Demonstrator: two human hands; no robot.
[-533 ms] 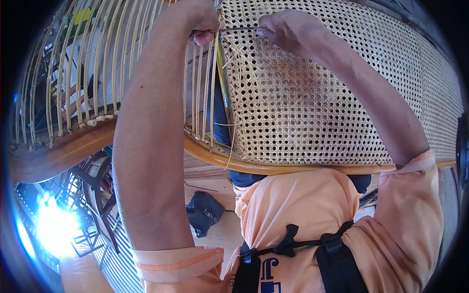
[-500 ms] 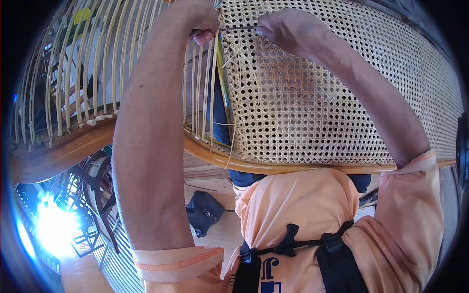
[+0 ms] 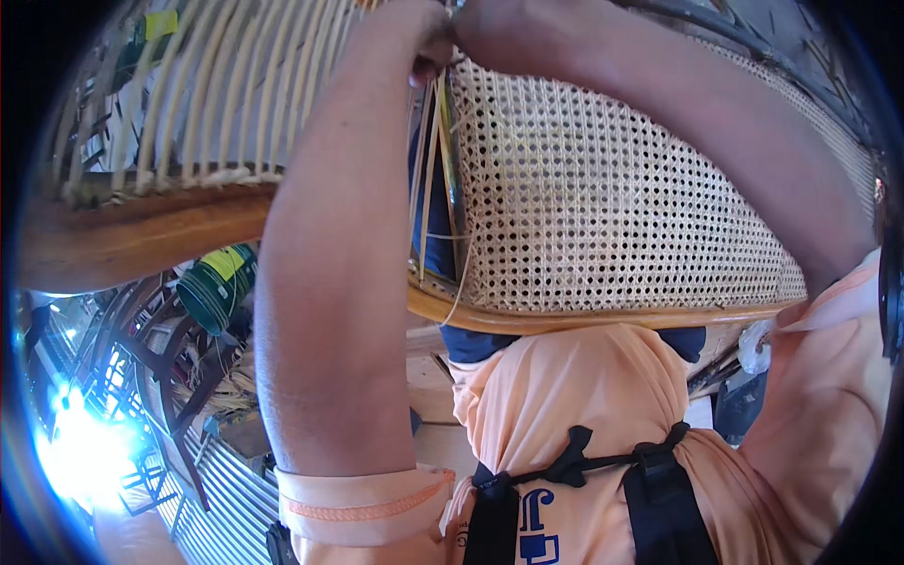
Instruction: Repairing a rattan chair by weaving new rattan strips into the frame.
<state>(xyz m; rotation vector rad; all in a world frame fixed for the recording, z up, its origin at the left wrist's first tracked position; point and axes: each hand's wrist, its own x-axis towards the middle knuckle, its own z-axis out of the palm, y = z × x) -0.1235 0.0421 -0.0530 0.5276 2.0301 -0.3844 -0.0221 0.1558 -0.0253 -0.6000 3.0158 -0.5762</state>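
Note:
A woven cane panel (image 3: 584, 207) with an open hole pattern lies across my lap, set in a curved, varnished wooden frame (image 3: 556, 322). My left hand (image 3: 428, 42) is curled at the panel's upper left corner, by the rail where weave and bare strands meet. Pressed close against it, my right hand (image 3: 494, 33) looks closed. Whatever the fingers grip is hidden, and the top of the view cuts both hands off. Below them, a loose cane strand (image 3: 459, 282) curls down over the frame. Straight cane strands (image 3: 426, 179) run beside the rail.
On the left, spaced cane rods (image 3: 226, 85) rise from another stretch of curved wooden frame (image 3: 151, 231). Beneath it are a green bucket (image 3: 212, 292), dark chair frames (image 3: 160, 367) and a slatted surface (image 3: 212, 490). Glaring light (image 3: 89, 452) washes out the lower left.
My right hand has come leftward and up to meet my left; a thin dark strand or rod showed between them before. The view has shifted, bringing the green bucket below the frame into sight.

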